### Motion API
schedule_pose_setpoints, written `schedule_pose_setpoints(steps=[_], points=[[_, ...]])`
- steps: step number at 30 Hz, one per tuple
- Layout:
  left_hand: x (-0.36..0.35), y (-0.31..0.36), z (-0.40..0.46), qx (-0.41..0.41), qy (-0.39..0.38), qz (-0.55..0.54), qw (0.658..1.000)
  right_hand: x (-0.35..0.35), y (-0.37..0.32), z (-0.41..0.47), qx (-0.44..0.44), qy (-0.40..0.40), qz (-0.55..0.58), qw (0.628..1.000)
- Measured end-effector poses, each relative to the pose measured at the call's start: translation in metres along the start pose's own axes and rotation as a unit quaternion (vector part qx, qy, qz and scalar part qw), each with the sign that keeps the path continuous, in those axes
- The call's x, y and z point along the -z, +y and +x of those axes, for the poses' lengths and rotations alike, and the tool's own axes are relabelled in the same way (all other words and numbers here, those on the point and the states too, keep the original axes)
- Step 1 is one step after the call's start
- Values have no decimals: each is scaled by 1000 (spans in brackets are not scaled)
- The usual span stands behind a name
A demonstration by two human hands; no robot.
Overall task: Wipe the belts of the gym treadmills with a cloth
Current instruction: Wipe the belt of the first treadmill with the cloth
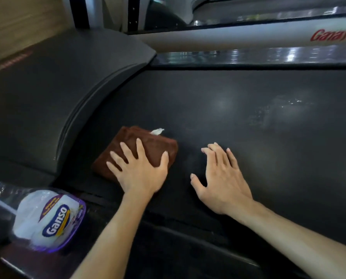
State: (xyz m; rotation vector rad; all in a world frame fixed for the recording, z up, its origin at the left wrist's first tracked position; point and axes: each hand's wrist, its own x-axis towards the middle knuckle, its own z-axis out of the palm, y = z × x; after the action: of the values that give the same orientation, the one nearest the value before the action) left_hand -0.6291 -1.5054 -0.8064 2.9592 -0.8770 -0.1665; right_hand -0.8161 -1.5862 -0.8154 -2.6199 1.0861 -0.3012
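A black treadmill belt [248, 127] fills most of the view, its surface dull and marked with faint pale smears toward the far right. At its left end rises the dark curved motor cover [53, 87], with blurred red lettering near its far edge. Beyond the belt runs a shiny metal side rail [248, 56], and behind that a pale grey bar [228, 37] with red lettering, part of the neighbouring machine. A strip of wood-look floor [13, 23] shows at top left. A person's two bare forearms reach in from the bottom edge. The left hand [139, 170] lies flat on a folded brown cloth [148, 146], fingers [141, 147] straight and spread wide, pressing it onto the belt just beside the motor cover; a small white tag [157, 131] sticks out of the cloth's far edge. The right hand [222, 178] rests on the bare belt near the cloth but apart from it, fingers loosely extended, thumb out to the side, holding nothing. At lower left a clear spray bottle [47, 216] with a white and purple "Ganso" label lies tilted on the near side rail, its red-tipped top at the left edge.
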Motion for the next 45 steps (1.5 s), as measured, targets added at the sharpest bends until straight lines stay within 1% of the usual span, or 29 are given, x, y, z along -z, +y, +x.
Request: schedule_pose_setpoints(steps=[3, 7, 9, 13, 17, 20, 23, 25, 27, 29, 31, 33, 35, 36, 37, 38, 39, 40, 41, 42, 43, 45], points=[[-5, 19, -16, -33, 8, 11, 999, 0, 0, -1, -1, 13, 18, 1000], [-1, 56, 18, -112, -5, -11, 994, 3, 0, 0, -3, 12, 29, 1000], [2, 64, 44, -99, -14, -26, 995, 4, 0, -1, -5, 11, 30, 999], [10, 37, 65, -11, -16, -37, 999, 4, 3, -1, 0, 19, 40, 999], [6, 5, 21, -6, -1, -31, 999, 2, 1, 0, -2, 24, 53, 998], [-4, 16, -17, -25, 10, -11, 1000, 2, -1, -2, 0, 32, 58, 998], [-7, 46, -6, -91, 9, -13, 996, 2, 1, -2, 2, 52, 93, 994], [-4, 64, 15, -155, -6, -7, 988, 2, 2, -3, 5, 66, 109, 992], [-1, 72, 32, -201, -28, -4, 979, 1, 2, -3, 5, 81, 113, 990], [-2, 66, 37, -232, -28, -11, 972, -1, 3, -1, -9, 94, 130, 987], [-2, 52, 29, -274, -20, -8, 961, -1, 4, 1, -39, 108, 171, 979], [-2, 36, 13, -330, -25, 3, 944, 1, 3, 3, -69, 132, 213, 966], [0, 21, -1, -380, -43, -11, 924, 6, 1, 6, -84, 142, 233, 958], [3, 15, -4, -393, -58, -49, 916, 9, 0, 9, -82, 138, 223, 962], [8, 10, -5, -387, -72, -112, 913, 13, -1, 12, -70, 125, 195, 970], [12, 6, -2, -364, -69, -175, 912, 16, -2, 16, -52, 101, 153, 982], [13, 2, 1, -334, -47, -207, 918, 20, -5, 20, -34, 67, 106, 992], [12, -2, 2, -304, -15, -192, 933, 24, -8, 24, -22, 27, 60, 998], [10, -4, 0, -280, 3, -150, 948, 29, -12, 28, -13, -9, 21, 1000], [6, -6, -2, -264, 5, -114, 958, 34, -17, 32, -4, -34, -14, 999], [2, -7, -5, -257, -3, -97, 962, 37, -23, 36, 8, -48, -47, 998], [-1, -4, -6, -258, -18, -78, 963, 44, -36, 41, 34, -43, -84, 995]])
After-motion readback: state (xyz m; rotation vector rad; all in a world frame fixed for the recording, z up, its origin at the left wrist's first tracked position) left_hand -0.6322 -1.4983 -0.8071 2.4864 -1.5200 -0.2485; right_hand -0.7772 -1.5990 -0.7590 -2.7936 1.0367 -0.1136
